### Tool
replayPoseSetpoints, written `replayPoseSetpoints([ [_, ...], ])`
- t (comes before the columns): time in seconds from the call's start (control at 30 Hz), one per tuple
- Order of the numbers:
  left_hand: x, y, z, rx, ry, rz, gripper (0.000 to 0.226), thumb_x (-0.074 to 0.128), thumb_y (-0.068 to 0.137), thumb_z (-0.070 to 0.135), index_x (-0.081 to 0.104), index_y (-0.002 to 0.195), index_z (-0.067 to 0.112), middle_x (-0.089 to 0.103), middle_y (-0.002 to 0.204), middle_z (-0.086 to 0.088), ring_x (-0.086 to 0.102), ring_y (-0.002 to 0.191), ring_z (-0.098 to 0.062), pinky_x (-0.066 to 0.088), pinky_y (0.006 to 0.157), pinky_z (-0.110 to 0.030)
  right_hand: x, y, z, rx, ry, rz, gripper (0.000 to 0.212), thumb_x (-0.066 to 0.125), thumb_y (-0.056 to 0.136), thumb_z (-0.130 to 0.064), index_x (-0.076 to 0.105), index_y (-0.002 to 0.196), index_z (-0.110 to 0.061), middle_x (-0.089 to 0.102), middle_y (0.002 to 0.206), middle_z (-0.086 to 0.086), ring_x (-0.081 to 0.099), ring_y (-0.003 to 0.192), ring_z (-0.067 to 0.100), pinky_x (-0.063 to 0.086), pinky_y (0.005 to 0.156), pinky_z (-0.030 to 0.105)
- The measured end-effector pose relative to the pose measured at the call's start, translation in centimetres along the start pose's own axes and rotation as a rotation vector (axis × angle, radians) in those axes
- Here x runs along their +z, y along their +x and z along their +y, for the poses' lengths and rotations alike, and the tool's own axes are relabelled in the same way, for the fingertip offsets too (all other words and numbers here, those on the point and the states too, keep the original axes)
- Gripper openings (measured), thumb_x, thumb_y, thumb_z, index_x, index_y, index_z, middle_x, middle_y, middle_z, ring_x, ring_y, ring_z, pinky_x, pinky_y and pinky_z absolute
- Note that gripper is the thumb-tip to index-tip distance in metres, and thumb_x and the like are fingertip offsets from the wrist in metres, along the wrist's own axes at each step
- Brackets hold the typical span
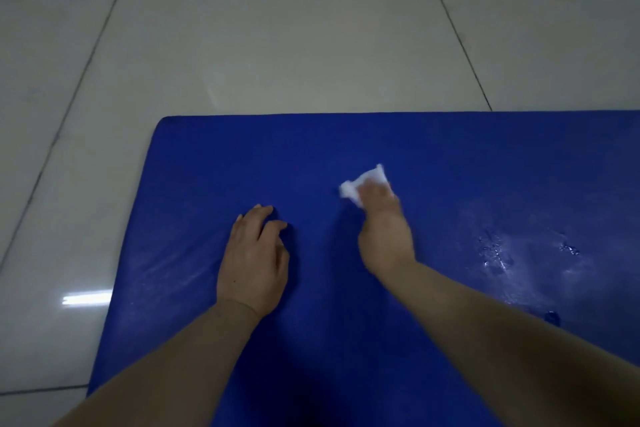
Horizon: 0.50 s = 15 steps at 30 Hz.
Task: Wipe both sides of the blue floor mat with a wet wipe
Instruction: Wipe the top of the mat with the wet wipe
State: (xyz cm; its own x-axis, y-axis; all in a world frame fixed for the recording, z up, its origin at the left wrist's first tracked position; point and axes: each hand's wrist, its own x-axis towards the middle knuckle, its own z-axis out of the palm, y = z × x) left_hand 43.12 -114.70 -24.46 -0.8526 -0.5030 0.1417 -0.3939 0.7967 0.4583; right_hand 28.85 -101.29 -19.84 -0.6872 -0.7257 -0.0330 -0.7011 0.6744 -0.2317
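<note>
Flooring: pale glossy floor tiles (pixel 242 45) with dark grout lines are seen across the upper frame and left edge. Blue floor mat (pixel 450 156) is laid flat over the lower and right frame; wet streaks are noted at right. Left hand (pixel 254 262) is rested on the mat at centre, fingers loosely bent, nothing held. Right hand (pixel 384 232) is blurred; a crumpled white wet wipe (pixel 363 182) is pressed beneath its fingers.
</note>
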Motion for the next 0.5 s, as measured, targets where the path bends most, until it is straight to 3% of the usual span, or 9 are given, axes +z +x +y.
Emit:
replayPoseSetpoints([
  [0.03, 0.0, 0.0, 0.0, 0.004, -0.006, -0.001, 0.031, 0.043, 0.088, 0.012, 0.064, 0.108, 0.000, 0.054, 0.128, -0.020, 0.046, 0.125, -0.035, 0.033, 0.109, -0.053, 0.2, -0.2, -1.8, -0.139, -0.038, -0.085, 0.057, 0.039, 0.093, 0.002, 0.025, 0.147, -0.010, 0.026, 0.153, 0.010, 0.026, 0.140, 0.023, 0.020, 0.115, 0.030],
  [0.1, -0.1, 0.1, 0.1, 0.013, -0.015, 0.000, 0.036, 0.038, 0.089, 0.020, 0.065, 0.103, 0.001, 0.055, 0.127, -0.021, 0.042, 0.124, -0.030, 0.037, 0.105, -0.054, 0.3, -2.6, -4.2, -0.383, -0.132, -0.303, 0.066, 0.038, 0.095, -0.004, 0.003, 0.151, -0.011, 0.005, 0.159, 0.008, 0.009, 0.146, 0.023, -0.001, 0.118, 0.031],
  [0.17, -0.2, 0.1, 0.1, 0.007, -0.017, -0.004, 0.041, 0.033, 0.088, 0.024, 0.065, 0.102, 0.001, 0.055, 0.127, -0.021, 0.042, 0.124, -0.030, 0.037, 0.105, -0.054, 2.0, -3.8, -3.0, -0.488, -0.279, -0.304, 0.075, 0.041, 0.092, -0.010, -0.010, 0.148, -0.009, -0.012, 0.157, 0.003, -0.005, 0.147, 0.017, -0.016, 0.113, 0.029],
  [0.2, -0.2, 0.1, 0.0, 0.004, -0.013, -0.005, 0.043, 0.032, 0.088, 0.024, 0.065, 0.104, 0.001, 0.055, 0.128, -0.020, 0.044, 0.124, -0.032, 0.035, 0.106, -0.054, 2.9, -3.3, -1.3, -0.497, -0.342, -0.200, 0.073, 0.045, 0.089, -0.017, 0.001, 0.147, -0.006, 0.002, 0.157, 0.004, 0.007, 0.146, 0.014, -0.008, 0.116, 0.029],
  [0.27, -0.1, 0.1, 0.0, 0.004, -0.009, -0.003, 0.045, 0.030, 0.089, 0.023, 0.064, 0.107, 0.000, 0.054, 0.128, -0.020, 0.047, 0.123, -0.035, 0.032, 0.109, -0.051, 2.5, -1.8, 1.3, -0.285, -0.303, 0.046, 0.063, 0.051, 0.086, -0.018, 0.031, 0.146, -0.017, 0.033, 0.151, -0.005, 0.028, 0.140, 0.006, 0.011, 0.116, 0.020],
  [0.3, 0.0, 0.1, 0.0, 0.005, -0.012, -0.003, 0.045, 0.029, 0.090, 0.022, 0.064, 0.107, 0.000, 0.054, 0.128, -0.019, 0.047, 0.123, -0.034, 0.031, 0.109, -0.051, 1.2, -1.0, 1.9, -0.208, -0.314, -0.025, 0.063, 0.050, 0.089, -0.008, 0.029, 0.147, -0.016, 0.029, 0.154, -0.003, 0.023, 0.143, 0.009, 0.010, 0.116, 0.020],
  [0.4, -0.2, 0.0, 0.0, 0.004, -0.014, -0.004, 0.045, 0.029, 0.090, 0.023, 0.063, 0.109, 0.000, 0.054, 0.128, -0.019, 0.048, 0.124, -0.035, 0.033, 0.109, -0.053, 0.0, -0.2, 1.9, -0.094, -0.203, -0.185, 0.070, 0.038, 0.094, -0.001, -0.003, 0.150, -0.007, -0.005, 0.160, 0.004, -0.004, 0.147, 0.019, 0.003, 0.119, 0.028],
  [0.47, -0.2, 0.0, 0.1, 0.003, -0.014, -0.011, 0.045, 0.029, 0.090, 0.023, 0.064, 0.108, 0.000, 0.054, 0.128, -0.019, 0.048, 0.124, -0.036, 0.034, 0.108, -0.053, 1.1, -3.1, 0.8, -0.304, -0.337, -0.203, 0.076, 0.032, 0.097, -0.014, -0.029, 0.136, 0.011, -0.015, 0.156, 0.018, -0.011, 0.145, 0.032, 0.000, 0.120, 0.040],
  [0.5, -0.2, 0.0, 0.1, 0.001, -0.014, -0.010, 0.045, 0.029, 0.090, 0.022, 0.064, 0.107, 0.000, 0.054, 0.128, -0.019, 0.048, 0.123, -0.036, 0.034, 0.108, -0.053, 2.0, -4.9, 0.4, -0.422, -0.339, -0.229, 0.082, 0.035, 0.095, -0.016, -0.032, 0.133, 0.014, -0.012, 0.156, 0.022, -0.007, 0.145, 0.035, 0.001, 0.119, 0.043],
])
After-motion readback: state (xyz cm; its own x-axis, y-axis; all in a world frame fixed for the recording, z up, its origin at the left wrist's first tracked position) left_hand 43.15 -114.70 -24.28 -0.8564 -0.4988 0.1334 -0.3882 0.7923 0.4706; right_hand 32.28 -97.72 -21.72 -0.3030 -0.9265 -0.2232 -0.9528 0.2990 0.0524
